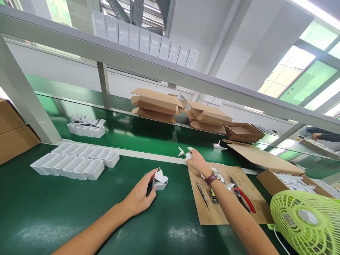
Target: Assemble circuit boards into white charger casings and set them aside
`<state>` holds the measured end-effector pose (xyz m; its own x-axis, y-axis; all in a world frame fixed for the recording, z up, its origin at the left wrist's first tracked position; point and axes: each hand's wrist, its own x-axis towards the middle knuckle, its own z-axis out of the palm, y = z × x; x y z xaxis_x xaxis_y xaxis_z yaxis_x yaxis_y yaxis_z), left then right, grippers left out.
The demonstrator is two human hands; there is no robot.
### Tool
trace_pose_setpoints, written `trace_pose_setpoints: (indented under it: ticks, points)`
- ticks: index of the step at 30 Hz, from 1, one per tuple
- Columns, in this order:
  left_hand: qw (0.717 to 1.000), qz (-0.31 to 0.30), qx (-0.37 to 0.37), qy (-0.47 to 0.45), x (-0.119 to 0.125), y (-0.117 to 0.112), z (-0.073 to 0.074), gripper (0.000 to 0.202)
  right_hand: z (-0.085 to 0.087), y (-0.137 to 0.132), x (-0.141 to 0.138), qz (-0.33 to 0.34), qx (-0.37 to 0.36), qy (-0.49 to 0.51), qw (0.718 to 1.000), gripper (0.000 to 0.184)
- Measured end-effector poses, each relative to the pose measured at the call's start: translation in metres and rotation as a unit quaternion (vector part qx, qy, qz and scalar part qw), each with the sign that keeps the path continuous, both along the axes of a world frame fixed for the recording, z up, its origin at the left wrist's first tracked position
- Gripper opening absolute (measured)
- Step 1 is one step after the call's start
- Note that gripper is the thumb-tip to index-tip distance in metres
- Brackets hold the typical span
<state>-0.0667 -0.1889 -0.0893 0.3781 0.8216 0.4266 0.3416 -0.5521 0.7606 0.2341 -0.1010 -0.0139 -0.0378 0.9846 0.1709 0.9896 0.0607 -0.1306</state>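
My left hand (142, 194) is closed around a small white plastic case (160, 185) on the green bench. A white plug piece (160, 176) with a pin pointing up sits in its opening, and bits of a circuit board show below it. Over the strip at the belt's edge, my right hand (198, 161) pinches small white plug parts (188, 155) with a bit of green between them; its fingertips are partly hidden. Beneath the right forearm lies a cardboard sheet (212, 216) with tweezers (202, 194), red-and-black pliers (243, 194) and loose circuit boards (214, 196).
Rows of white cases (77, 161) stand at left. On the green belt (119, 129) are a filled group of cases (87, 129) and a white part (220, 145). Cardboard boxes (159, 104) line the back. A green fan (305, 219) and a box of white parts (292, 182) occupy the right.
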Motion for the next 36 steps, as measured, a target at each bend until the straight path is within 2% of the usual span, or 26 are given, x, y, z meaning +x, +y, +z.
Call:
trace_pose_setpoints:
  ticks: [3,8,11,14,17,21,25,30,36]
  points:
    - [1.0,0.0,-0.001,-0.004,0.001,0.0,0.0,0.058,0.004,-0.036,0.019,0.029,0.022,-0.006,0.999,0.042]
    - [0.999,0.015,-0.013,-0.025,0.004,0.002,-0.002,0.062,0.004,-0.083,0.031,0.087,0.061,-0.004,0.994,0.03]
    - [0.999,0.008,-0.012,-0.037,0.005,0.003,0.0,0.069,0.002,-0.096,0.012,0.173,0.092,0.04,0.98,0.032]
    - [1.0,0.003,-0.001,-0.031,0.004,0.001,0.004,0.079,-0.006,-0.102,-0.022,0.301,0.103,0.132,0.939,0.034]
    - [1.0,-0.001,0.003,-0.007,0.002,-0.004,0.01,0.09,-0.018,-0.104,-0.057,0.36,0.093,0.173,0.912,0.039]
    - [1.0,-0.019,0.017,-0.01,0.001,-0.008,0.013,0.099,-0.036,-0.1,-0.083,0.374,0.12,0.207,0.896,0.036]
    - [0.999,-0.029,0.027,-0.021,0.002,-0.008,0.014,0.104,-0.049,-0.099,-0.089,0.359,0.161,0.237,0.888,0.033]
    - [0.998,-0.037,0.037,-0.024,0.001,-0.014,0.017,0.104,-0.045,-0.109,-0.09,0.333,0.191,0.268,0.883,0.038]
    - [0.998,-0.043,0.033,-0.024,0.001,-0.024,0.021,0.104,-0.045,-0.118,-0.097,0.339,0.134,0.316,0.876,0.039]
